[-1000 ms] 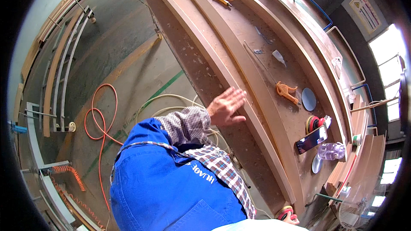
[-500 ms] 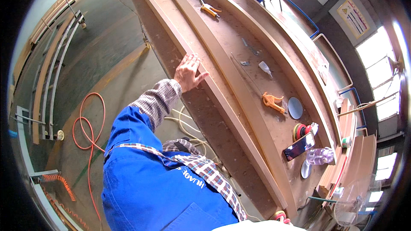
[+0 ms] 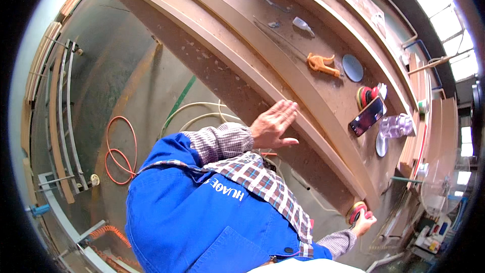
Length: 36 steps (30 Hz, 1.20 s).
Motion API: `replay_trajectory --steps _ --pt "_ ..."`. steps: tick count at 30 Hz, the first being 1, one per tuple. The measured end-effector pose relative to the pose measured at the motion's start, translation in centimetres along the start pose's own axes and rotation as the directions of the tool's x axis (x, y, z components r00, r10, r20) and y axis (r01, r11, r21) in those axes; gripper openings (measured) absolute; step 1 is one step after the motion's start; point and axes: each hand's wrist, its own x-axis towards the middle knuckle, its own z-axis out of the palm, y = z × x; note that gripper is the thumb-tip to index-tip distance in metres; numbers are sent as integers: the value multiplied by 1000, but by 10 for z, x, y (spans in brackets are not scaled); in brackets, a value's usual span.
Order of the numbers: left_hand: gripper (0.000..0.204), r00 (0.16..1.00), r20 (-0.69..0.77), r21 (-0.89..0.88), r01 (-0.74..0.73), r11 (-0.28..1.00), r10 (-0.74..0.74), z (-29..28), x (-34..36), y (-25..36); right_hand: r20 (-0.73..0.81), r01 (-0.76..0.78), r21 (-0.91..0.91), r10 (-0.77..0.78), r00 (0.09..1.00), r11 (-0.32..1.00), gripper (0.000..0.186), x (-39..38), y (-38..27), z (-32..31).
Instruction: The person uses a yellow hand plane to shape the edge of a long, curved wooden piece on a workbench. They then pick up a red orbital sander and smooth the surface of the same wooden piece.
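Note:
A long pale wooden board (image 3: 227, 59) runs across the bench from the far left to the near right. On its near edge rest the outstretched fingertips of my left hand (image 3: 275, 124), the thumb apart. At the board's near right end, my right hand (image 3: 362, 224) is wrapped round a red and yellow round sander (image 3: 355, 212). The sander is against or close beside the board end; the exact contact is hidden. A second long board (image 3: 298, 78) lies just beyond the first.
Farther on the bench (image 3: 283, 25) are an orange air blow gun (image 3: 323, 64), a grey disc (image 3: 352, 67), another sander (image 3: 366, 96), a phone (image 3: 367, 116), a purple bottle (image 3: 395, 126) and a white tube (image 3: 303, 25). Hoses (image 3: 202, 114) lie on the floor beside a metal rack (image 3: 65, 121).
My left hand has slid along the board toward the near right. My right hand has come into view on the sander. The view has shifted, and the other person is out of it.

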Motion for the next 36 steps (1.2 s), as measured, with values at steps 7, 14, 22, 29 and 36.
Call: replay_trajectory --steps 7,14,22,29,36 --pt "69 998 1 -15 -69 997 69 -8 6 -13 -1 -60 -57 60 998 997 67 -14 1 -2" --pt "55 975 -152 431 214 877 -164 -57 -7 -126 13 -68 93 68 998 993 69 -17 -24 -1" --pt "56 912 -244 558 409 722 -329 -60 -11 -171 8 -105 26 105 994 994 67 -32 -35 -13" --pt "62 1000 20 255 -23 967 19 -14 12 -37 -75 -43 112 51 996 993 68 -34 -23 0" --pt "68 943 182 -28 -278 960 279 25 25 40 -68 -142 158 154 986 977 61 -43 -61 -13"
